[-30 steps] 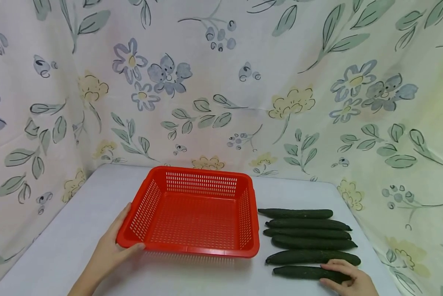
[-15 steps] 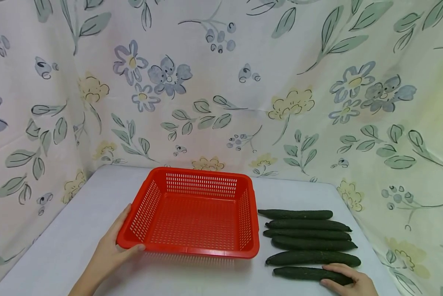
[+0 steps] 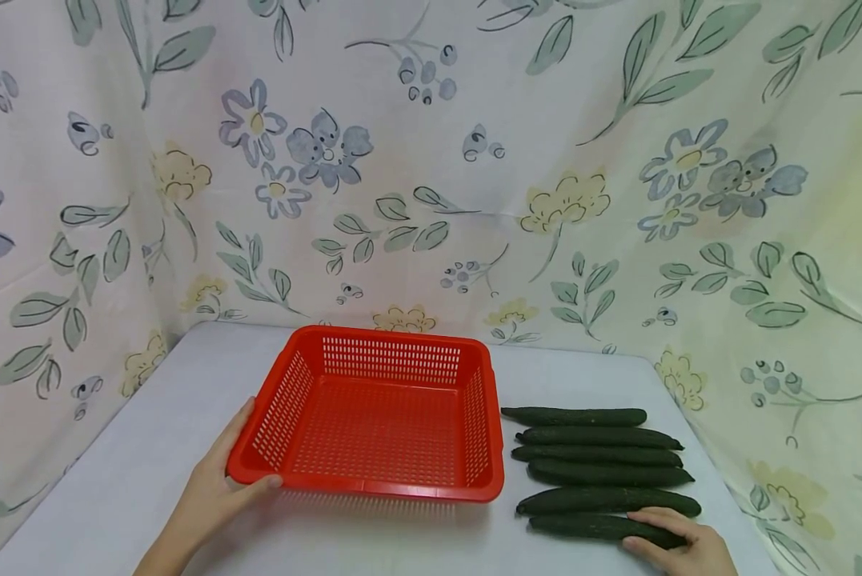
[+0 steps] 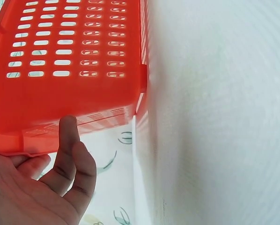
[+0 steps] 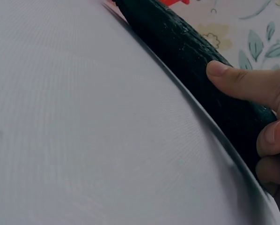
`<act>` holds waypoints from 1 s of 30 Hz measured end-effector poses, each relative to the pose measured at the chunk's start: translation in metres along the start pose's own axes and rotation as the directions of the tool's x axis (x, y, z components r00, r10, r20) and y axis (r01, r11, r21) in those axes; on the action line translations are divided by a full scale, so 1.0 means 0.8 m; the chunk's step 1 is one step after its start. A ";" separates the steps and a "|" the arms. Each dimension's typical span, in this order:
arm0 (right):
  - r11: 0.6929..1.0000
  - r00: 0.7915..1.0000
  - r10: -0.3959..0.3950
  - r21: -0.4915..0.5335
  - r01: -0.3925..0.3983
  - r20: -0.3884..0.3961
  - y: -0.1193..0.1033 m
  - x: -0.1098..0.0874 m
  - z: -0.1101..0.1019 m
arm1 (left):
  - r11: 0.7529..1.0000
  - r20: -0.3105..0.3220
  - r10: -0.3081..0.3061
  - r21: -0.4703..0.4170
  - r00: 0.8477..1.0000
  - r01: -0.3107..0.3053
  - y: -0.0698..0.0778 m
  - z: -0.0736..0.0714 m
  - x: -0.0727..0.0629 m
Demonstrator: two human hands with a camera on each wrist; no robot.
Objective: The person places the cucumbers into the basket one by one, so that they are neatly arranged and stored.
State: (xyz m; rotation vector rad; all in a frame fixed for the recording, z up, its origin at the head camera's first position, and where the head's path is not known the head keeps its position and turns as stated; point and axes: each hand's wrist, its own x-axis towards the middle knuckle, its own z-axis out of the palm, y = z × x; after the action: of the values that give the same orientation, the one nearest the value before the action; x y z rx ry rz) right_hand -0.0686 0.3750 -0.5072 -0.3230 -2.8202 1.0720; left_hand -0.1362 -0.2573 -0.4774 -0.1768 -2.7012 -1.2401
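A red slotted plastic basket (image 3: 373, 485) stands on the white-covered table, and nothing lies in it. My left hand (image 3: 218, 484) grips its near left corner, thumb over the front rim. In the left wrist view, the fingers (image 4: 67, 159) curl against the basket's outer wall. At the lower right, my right hand (image 3: 686, 544) holds the nearest dark green cucumber (image 3: 578, 526) by its right end. The right wrist view shows the thumb (image 5: 243, 84) along one side of this cucumber and curled fingers at its end. Part of that end is hidden by the hand.
Several more cucumbers lie side by side right of the basket, from a near one (image 3: 582, 500) to the farthest one (image 3: 575, 417). A flowered cloth (image 3: 431, 160) hangs behind and on both sides of the white table (image 3: 142, 432).
The left tip of the held cucumber has shifted slightly up in the head view, closer to the cucumber behind it. The left hand and the basket stay where they were.
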 end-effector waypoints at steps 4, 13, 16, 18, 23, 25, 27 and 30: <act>1.000 0.999 -0.018 -0.002 0.018 -0.047 -0.009 0.001 -0.005 | 1.000 0.000 0.006 -0.012 1.000 -0.006 0.000 0.000 -0.001; 0.982 0.994 0.106 0.155 -0.106 0.004 -0.034 0.016 -0.030 | 1.000 -0.002 0.010 0.004 1.000 -0.010 0.002 -0.002 -0.001; 0.973 0.997 0.077 0.218 -0.077 0.005 -0.045 0.025 -0.042 | 1.000 0.004 -0.001 0.001 1.000 0.001 0.002 -0.002 -0.001; 0.966 0.999 0.052 0.255 -0.050 -0.001 -0.053 0.031 -0.052 | 1.000 0.006 -0.010 -0.001 1.000 0.010 0.002 -0.002 -0.002; 0.954 1.000 0.016 0.300 -0.011 -0.014 -0.074 0.045 -0.071 | 1.000 0.007 -0.018 -0.009 1.000 0.018 0.001 -0.002 -0.003; 0.955 1.000 0.026 0.295 -0.020 -0.017 -0.081 0.049 -0.073 | 1.000 0.002 -0.007 -0.007 1.000 0.007 0.001 -0.002 -0.002; 0.958 0.999 0.043 0.286 -0.035 -0.024 -0.086 0.052 -0.072 | 1.000 -0.005 0.006 -0.002 1.000 -0.006 0.001 -0.002 -0.002; 0.960 0.998 0.053 0.278 -0.041 -0.035 -0.093 0.054 -0.066 | 1.000 -0.012 0.025 0.005 1.000 -0.025 0.001 -0.002 -0.001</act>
State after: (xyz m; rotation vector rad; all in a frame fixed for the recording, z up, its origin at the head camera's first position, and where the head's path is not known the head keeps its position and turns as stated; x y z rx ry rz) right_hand -0.1133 0.3652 -0.4174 -0.3801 -2.5902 1.4303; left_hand -0.1353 -0.2581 -0.4755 -0.2007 -2.6831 -1.2235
